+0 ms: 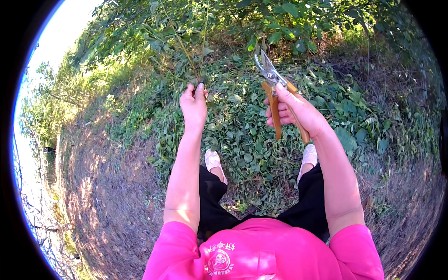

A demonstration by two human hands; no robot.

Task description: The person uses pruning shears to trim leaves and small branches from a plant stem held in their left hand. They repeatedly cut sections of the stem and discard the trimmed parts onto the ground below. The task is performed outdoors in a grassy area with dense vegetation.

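My left hand (194, 105) pinches the lower end of a leafy branch (183, 45) between thumb and fingers. Its thin yellow-green stems fan upward from the grip, and some leaves look wilted. In my right hand (297, 108) is a pair of bypass pruning shears (271, 75) with orange-brown handles. The metal blades stand apart and point up and away from me, with a coil spring showing between the handles. No stem can be made out between the blades. The shears are to the right of the branch, apart from it.
Cut leaves and stems (245, 140) cover the ground around my light-coloured shoes (212, 159). Leafy shrubs (280, 21) rise just ahead, with low twigs hanging over. Dry grass (115, 196) lies to the left, and more greenery (350, 105) spreads at the right.
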